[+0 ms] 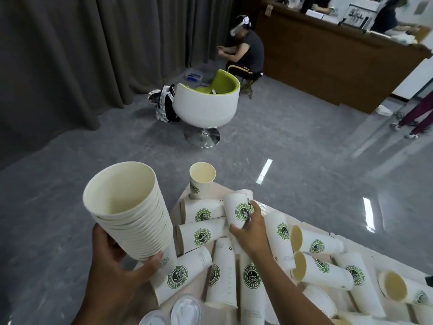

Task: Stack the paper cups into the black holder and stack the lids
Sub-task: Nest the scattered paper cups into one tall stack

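My left hand (112,261) grips a tall stack of nested white paper cups (131,207), mouth tilted toward me, above the table's left side. My right hand (251,228) holds a single paper cup (237,211) with a green coffee logo, lifted above the pile. Several more logo cups (311,268) lie on their sides across the small table (207,190). One cup (201,180) stands upright at the far corner. White plastic lids (186,309) lie at the near edge. No black holder is in view.
A white and green swivel chair (206,106) stands on the grey floor beyond the table. A person sits behind it near a brown counter (328,59). Another person's legs (417,116) show at the right. Grey curtains line the left.
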Action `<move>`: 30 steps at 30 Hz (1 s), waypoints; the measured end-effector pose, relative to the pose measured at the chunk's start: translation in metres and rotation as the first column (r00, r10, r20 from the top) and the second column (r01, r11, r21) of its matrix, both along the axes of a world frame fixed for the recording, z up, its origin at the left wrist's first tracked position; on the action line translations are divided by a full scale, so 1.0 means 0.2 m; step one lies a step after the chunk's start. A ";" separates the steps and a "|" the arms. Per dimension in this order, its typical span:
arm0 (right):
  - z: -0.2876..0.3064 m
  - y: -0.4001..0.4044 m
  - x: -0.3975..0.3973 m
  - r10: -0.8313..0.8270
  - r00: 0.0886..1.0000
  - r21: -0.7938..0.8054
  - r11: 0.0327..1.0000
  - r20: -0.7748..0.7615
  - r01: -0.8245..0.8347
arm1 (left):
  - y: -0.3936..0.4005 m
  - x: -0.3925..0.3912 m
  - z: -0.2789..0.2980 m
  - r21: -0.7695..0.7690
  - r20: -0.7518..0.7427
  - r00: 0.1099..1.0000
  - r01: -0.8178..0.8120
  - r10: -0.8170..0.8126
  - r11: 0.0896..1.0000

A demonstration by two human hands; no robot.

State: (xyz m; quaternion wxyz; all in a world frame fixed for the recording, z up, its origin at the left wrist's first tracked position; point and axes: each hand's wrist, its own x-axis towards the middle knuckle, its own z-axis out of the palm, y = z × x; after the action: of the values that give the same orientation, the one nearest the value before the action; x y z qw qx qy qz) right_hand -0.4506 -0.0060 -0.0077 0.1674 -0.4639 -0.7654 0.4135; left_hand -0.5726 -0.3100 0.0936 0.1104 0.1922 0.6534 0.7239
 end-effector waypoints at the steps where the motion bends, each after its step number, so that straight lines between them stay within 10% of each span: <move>1: 0.06 -0.03 0.01 -0.004 1.000 0.003 1.000 -0.025 0.004 | 0.01 0.01 0.01 0.000 -0.002 1.000 0.005 -0.005 1.000; 14: 0.55 -0.11 0.23 -0.113 0.951 -0.053 0.993 -0.287 0.102 | 0.04 0.13 0.07 -0.047 0.004 0.996 0.086 -0.086 0.995; 30: 1.72 -0.07 0.60 0.192 0.716 0.230 0.972 -0.671 -0.045 | 0.58 0.58 0.27 -0.097 0.012 0.956 0.292 -0.292 0.952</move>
State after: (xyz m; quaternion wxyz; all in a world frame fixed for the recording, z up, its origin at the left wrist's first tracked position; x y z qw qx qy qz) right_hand -0.3303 -0.0196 0.3370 0.4575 -0.2080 -0.7134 0.4883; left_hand -0.4565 -0.1943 0.1485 0.2244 0.2819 0.6525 0.6666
